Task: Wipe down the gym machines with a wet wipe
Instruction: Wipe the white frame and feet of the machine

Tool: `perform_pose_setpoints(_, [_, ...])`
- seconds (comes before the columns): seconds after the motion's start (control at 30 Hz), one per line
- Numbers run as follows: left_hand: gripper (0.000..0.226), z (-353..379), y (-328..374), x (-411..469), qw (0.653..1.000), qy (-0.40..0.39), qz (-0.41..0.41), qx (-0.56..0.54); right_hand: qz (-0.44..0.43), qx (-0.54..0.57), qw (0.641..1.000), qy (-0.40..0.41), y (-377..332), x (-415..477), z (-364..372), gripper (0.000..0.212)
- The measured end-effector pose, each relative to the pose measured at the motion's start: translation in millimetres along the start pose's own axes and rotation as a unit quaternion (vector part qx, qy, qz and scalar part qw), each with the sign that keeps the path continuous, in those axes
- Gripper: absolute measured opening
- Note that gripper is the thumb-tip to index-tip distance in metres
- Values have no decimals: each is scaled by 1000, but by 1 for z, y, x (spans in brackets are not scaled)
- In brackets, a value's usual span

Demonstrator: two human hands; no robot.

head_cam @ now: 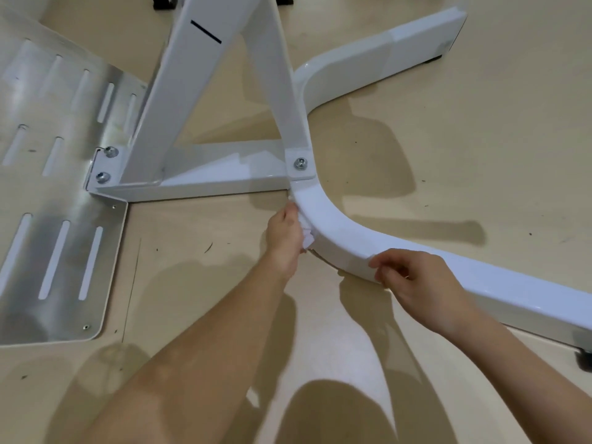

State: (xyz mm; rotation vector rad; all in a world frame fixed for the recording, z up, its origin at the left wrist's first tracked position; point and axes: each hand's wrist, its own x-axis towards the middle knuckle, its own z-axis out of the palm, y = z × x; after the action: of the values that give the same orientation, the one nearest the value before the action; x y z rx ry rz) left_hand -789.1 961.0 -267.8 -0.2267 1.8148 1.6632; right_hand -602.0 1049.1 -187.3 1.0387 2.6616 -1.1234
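Observation:
A white gym machine frame stands on the floor, with a curved base tube (339, 229) sweeping from upper right to lower right. My left hand (285, 238) grips a crumpled white wet wipe (308, 237) and presses it against the inner side of the curve, just below a bolted joint (300, 163). My right hand (419, 286) rests on the tube's near edge further right, its fingers curled over the edge. Most of the wipe is hidden between my left hand and the tube.
A slotted metal footplate (54, 200) lies on the left, bolted to the frame. Two slanted white uprights (192, 88) rise from the crossbar. The floor (448, 149) is beige with small dark specks. A black rubber foot (583, 358) sits under the tube at the far right.

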Motion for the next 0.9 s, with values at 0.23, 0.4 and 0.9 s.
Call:
perform_pose_setpoints(0.23, [30, 20, -1, 26, 993, 116, 7, -9, -44, -22, 994, 99, 4, 4, -5, 28])
perform_pose_setpoints(0.4, [27, 57, -56, -44, 987, 118, -44, -102, -39, -4, 987, 154, 34, 6, -1, 26])
perform_pose_setpoints(0.9, [13, 66, -58, -38, 975, 128, -47, -173, -97, -34, 973, 205, 82, -11, -9, 22])
